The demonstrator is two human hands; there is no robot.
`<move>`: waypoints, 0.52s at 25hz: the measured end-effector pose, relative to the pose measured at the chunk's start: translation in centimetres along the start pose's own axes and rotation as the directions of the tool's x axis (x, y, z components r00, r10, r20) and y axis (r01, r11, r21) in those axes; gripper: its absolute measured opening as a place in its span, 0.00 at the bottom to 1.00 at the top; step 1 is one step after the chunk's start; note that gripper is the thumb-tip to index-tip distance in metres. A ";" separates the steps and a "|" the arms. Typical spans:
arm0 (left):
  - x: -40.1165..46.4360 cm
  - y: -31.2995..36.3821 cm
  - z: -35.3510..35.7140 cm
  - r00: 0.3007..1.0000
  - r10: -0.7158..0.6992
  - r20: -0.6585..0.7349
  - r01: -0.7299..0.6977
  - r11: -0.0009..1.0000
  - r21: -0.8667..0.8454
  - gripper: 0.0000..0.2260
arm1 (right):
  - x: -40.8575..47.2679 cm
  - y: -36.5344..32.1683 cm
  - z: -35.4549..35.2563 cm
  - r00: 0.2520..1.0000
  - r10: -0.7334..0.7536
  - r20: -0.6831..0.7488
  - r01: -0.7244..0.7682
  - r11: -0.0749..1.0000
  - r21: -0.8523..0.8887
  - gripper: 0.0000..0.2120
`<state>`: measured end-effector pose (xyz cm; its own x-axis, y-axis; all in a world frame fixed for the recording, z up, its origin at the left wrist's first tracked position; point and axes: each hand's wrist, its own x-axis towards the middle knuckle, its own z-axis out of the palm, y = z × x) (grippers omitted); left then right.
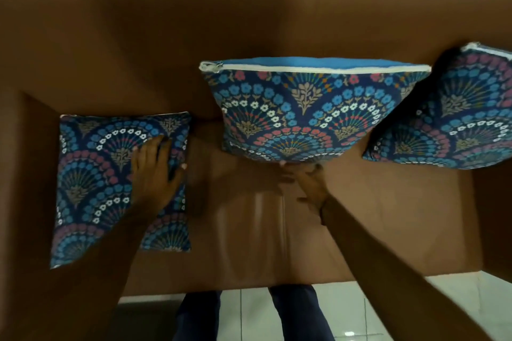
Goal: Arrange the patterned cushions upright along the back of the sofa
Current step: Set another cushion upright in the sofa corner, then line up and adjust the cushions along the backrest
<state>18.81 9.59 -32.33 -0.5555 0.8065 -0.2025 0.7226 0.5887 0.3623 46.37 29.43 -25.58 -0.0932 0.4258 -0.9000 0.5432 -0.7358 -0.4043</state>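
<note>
1. Brown leather sofa (249, 22); three square floral cushions.
2. Left hand (155, 171) lies flat, fingers spread, on the left cushion (91, 174), lying near the seat's left edge.
3. Right hand (307, 183), fingers loosely open, touches the bottom edge of the middle cushion (304, 108), upright against the backrest.
4. Right cushion (454, 113) leans at the right edge.

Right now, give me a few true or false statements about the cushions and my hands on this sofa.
1. The left hand lies on the flat blue floral-patterned cushion on the brown sofa seat. True.
2. All three cushions stand upright. False: only the middle patterned cushion and the right patterned cushion are raised against the backrest.
3. The right hand is at the middle cushion's bottom edge. True.
4. The middle cushion's white zipper runs along its bottom. False: it runs along the top.
</note>
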 end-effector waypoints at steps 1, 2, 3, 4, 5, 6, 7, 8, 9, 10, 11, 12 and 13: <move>-1.1 -2.3 -0.6 1.000 -0.002 -0.017 0.003 0.999 0.054 0.36 | -0.3 0.1 2.6 0.995 0.049 0.085 -0.043 0.997 -0.066 0.07; -1.8 -4.5 -1.2 0.998 -0.045 -0.032 0.047 0.996 0.072 0.37 | -0.9 0.1 5.5 0.980 0.084 0.179 -0.061 0.989 -0.135 0.05; -2.0 -6.0 -1.7 0.993 -0.114 -0.042 0.116 0.992 0.048 0.40 | -1.1 0.2 8.5 0.956 0.108 0.273 -0.058 0.981 -0.184 0.10; -1.8 -7.1 -2.2 0.978 -0.200 -0.066 0.199 0.980 -0.021 0.43 | -1.4 0.1 11.6 0.933 0.107 0.344 -0.035 0.977 -0.210 0.21; -1.5 -7.8 -2.9 0.949 -0.305 -0.077 0.297 0.949 -0.103 0.46 | -1.5 0.0 14.5 0.917 0.106 0.384 -0.020 0.975 -0.223 0.28; -1.2 -9.0 -3.2 0.905 -0.420 -0.070 0.402 0.897 -0.183 0.48 | -1.7 -0.2 17.1 0.910 0.105 0.401 -0.004 0.969 -0.245 0.33; -1.0 -10.2 -4.1 0.848 -0.527 -0.056 0.500 0.831 -0.246 0.50 | -1.9 -0.5 19.8 0.902 0.117 0.416 -0.003 0.964 -0.264 0.35; -0.6 -11.7 -4.9 0.778 -0.629 -0.017 0.593 0.742 -0.312 0.53 | -2.2 -0.9 22.0 0.885 0.129 0.447 0.002 0.960 -0.281 0.35; -0.3 -13.5 -5.4 0.706 -0.705 0.070 0.669 0.632 -0.391 0.55 | -2.3 -1.2 23.7 0.865 0.136 0.484 0.019 0.953 -0.301 0.33; -0.2 -15.2 -6.2 0.644 -0.742 0.187 0.721 0.507 -0.472 0.57 | -2.6 -1.6 25.1 0.855 0.123 0.505 0.047 0.949 -0.311 0.31; -0.3 -16.6 -6.9 0.614 -0.731 0.296 0.745 0.414 -0.523 0.59 | -2.6 -1.9 26.1 0.850 0.115 0.514 0.068 0.944 -0.324 0.28; -0.6 -17.7 -7.6 0.610 -0.703 0.366 0.748 0.357 -0.560 0.60 | -2.6 -1.9 26.8 0.849 0.092 0.521 0.094 0.942 -0.321 0.26; -1.1 -18.5 -8.1 0.626 -0.668 0.402 0.735 0.334 -0.590 0.61 | -2.4 -1.8 27.1 0.855 0.035 0.518 0.141 0.944 -0.298 0.24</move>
<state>2.72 -2.60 -31.44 -0.6655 0.1337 -0.7344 -0.4093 0.7574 0.5087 22.99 15.45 -27.15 -0.4928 0.0651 -0.8677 0.7480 -0.4778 -0.4606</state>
